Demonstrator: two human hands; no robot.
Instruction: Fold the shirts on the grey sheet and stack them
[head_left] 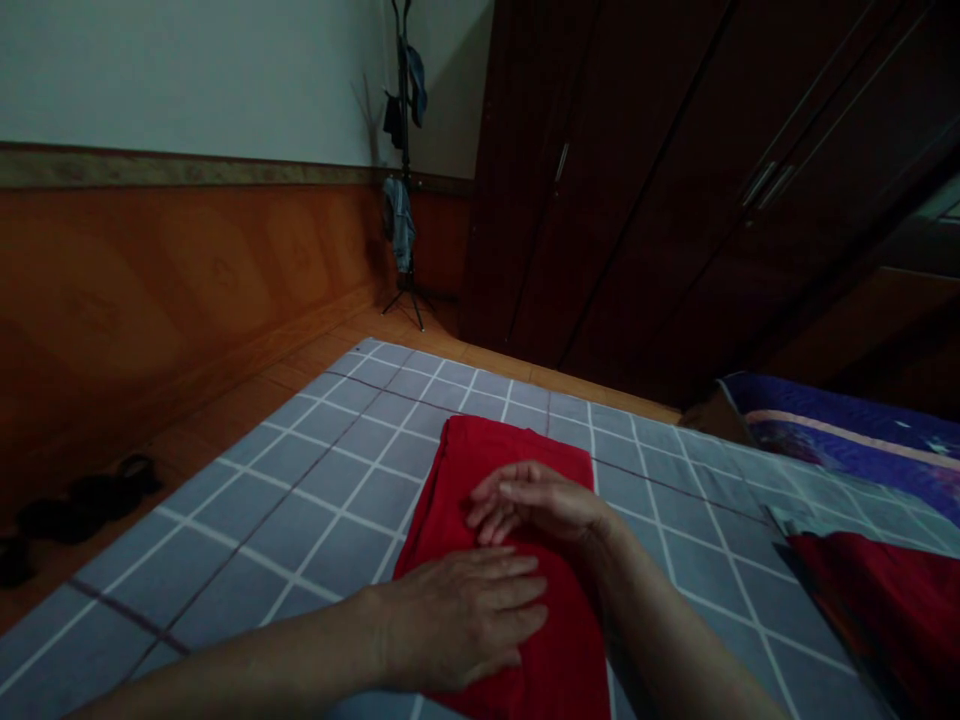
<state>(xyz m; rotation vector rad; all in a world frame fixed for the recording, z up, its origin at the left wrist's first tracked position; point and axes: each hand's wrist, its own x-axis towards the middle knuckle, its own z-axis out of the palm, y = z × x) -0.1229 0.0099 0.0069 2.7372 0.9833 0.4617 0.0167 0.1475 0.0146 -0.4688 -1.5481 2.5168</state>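
A folded red cloth [555, 660] lies lengthwise on a grey checked bedspread [330, 500], its far edge near the middle of the view. My left hand [469, 615] rests flat on the near part of the cloth, palm down with the fingers stretched to the right. Just beyond it, my right hand [536, 500] is over the cloth, turned on its side, fingers slightly curved and apart, nothing held in it. Whether its fingertips touch the cloth is hard to tell.
More red and dark cloths [892, 590] lie at the right on the bedspread. Behind them is a purple patterned cover [847, 425]. A coat stand [406, 140] with garments, a dark wardrobe [637, 180] and black shoes [82, 505] on the floor surround the bed.
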